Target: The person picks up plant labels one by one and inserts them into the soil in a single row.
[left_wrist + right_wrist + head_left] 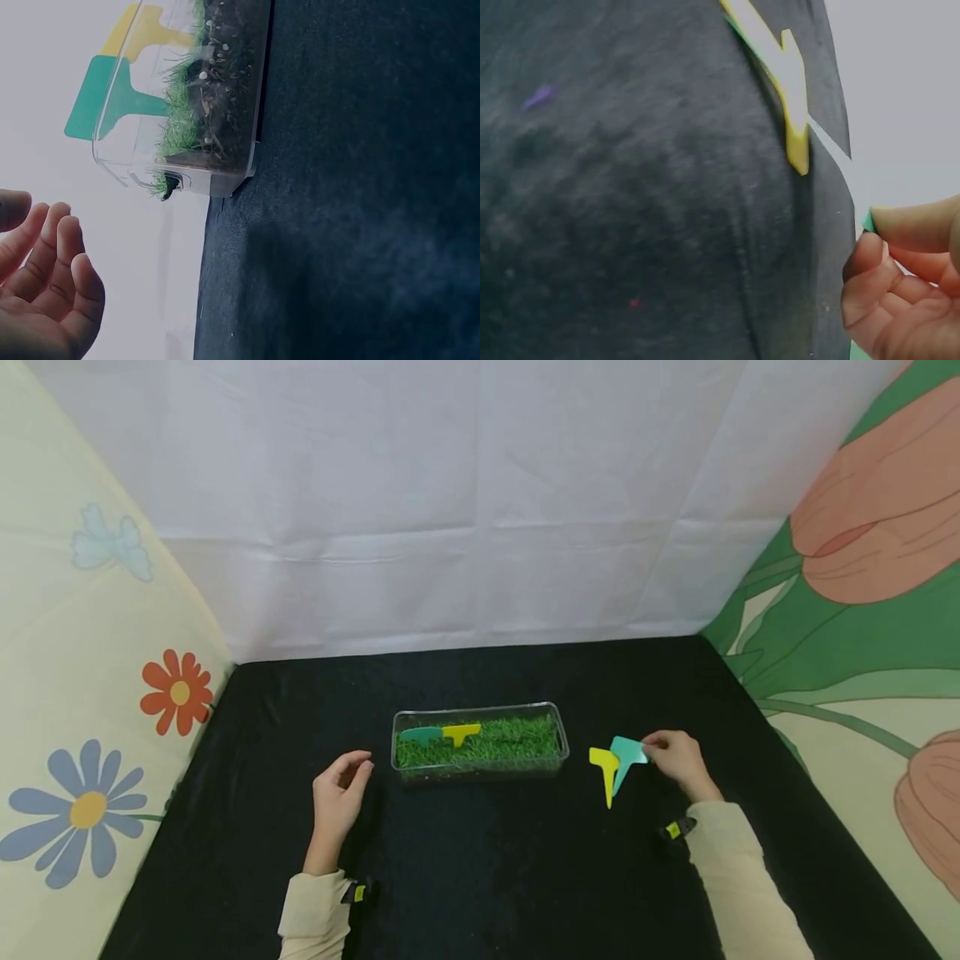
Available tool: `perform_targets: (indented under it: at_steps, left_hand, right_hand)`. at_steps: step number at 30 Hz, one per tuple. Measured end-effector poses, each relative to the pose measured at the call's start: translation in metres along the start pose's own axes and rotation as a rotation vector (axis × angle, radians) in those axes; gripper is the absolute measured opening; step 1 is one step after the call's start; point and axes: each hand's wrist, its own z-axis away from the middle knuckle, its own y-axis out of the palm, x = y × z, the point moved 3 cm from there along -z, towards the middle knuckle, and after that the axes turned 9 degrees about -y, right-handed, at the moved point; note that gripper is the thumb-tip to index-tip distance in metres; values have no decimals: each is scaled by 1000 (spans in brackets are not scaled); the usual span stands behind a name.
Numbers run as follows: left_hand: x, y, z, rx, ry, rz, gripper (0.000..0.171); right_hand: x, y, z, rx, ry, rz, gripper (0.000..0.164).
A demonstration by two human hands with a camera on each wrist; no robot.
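Observation:
My right hand (pixel 678 762) pinches a corner of a teal T-shaped plant label (pixel 630 750) between thumb and fingertips. Beside it a yellow plant label (pixel 602 758) lies on the black cloth, overlapping the teal one's stem. To the left stands a clear plastic box (pixel 564 747) of soil and green grass (pixel 521 739). Upright in the grass are a green label (pixel 90 97) and a yellow label (pixel 146 34), side by side at the box's left part. Left of the box hovers my left hand (pixel 339 793), fingers loosely bent with nothing in them.
A black cloth (pixel 480 877) covers the table. White fabric (pixel 450 510) hangs behind it, with flower-printed panels at the left (pixel 45 677) and right (pixel 862 718). Each wrist wears a small black device with a yellow mark.

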Motion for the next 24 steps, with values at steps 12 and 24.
perform_targets:
  at_steps: [12, 24]
  left_hand:
    - [1, 2, 1, 6, 13, -36, 8]
    - [1, 2, 1, 2, -1, -36, 9]
  right_hand:
    - [11, -9, 2, 11, -16, -89, 22]
    - [21, -16, 1, 12, -99, -94, 19]
